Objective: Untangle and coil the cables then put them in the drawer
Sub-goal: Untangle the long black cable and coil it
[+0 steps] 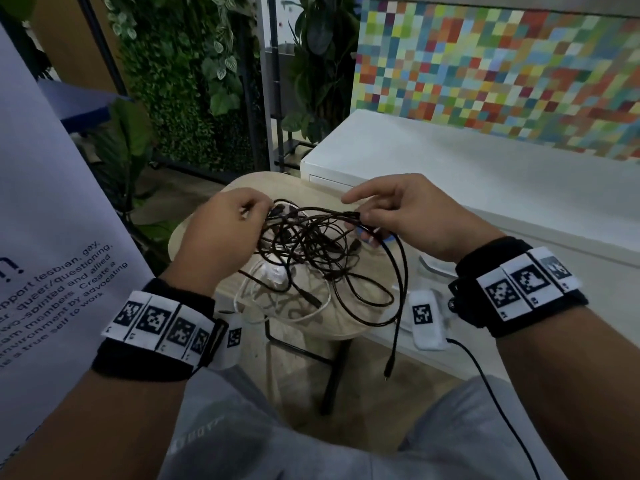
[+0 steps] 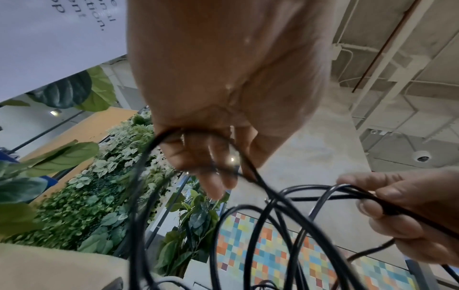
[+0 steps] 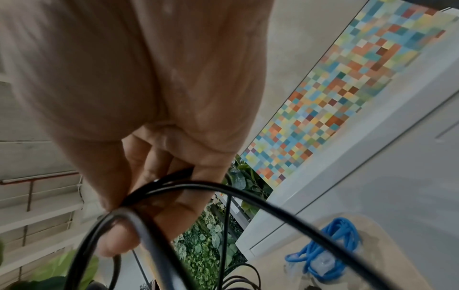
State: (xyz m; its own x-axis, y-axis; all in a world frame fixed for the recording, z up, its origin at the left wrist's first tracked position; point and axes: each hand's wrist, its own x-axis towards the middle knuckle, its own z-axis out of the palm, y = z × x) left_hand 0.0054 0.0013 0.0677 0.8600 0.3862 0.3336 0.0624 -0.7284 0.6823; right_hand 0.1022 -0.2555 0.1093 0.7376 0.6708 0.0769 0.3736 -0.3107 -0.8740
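Both hands pinch the black cable [image 1: 311, 237], one at each side of the tangle, and hold it lifted above the table [image 1: 332, 323]. Left hand [image 1: 221, 226] has its fingers curled round a few strands at the tangle's left edge; the left wrist view shows a loop caught over the fingers [image 2: 198, 157]. Right hand [image 1: 408, 216] clamps a small bunch of strands between thumb and curled fingers at the tangle's right edge, its forefinger pointing loosely outward. Held apart like this, the knot is spread open, probably so the crossings can be read and one end traced out.

From the right-hand pinch a long loop drops past the table's near edge, and a free plug [image 1: 388, 370] dangles below it, a likely end to start pulling through. Under the tangle lies a white cable [image 1: 277, 306] with a white block on it, partly threaded among the black strands, so it may lift along and snag. A blue cable [image 3: 330, 247] lies bundled on the table, right of the tangle, by the right hand.

Beyond the tangle stands a white cabinet [image 1: 485, 174]; its drawer front [image 1: 325, 178] looks shut, so nothing can go in yet. Untangling is at an early stage; no coil is made.
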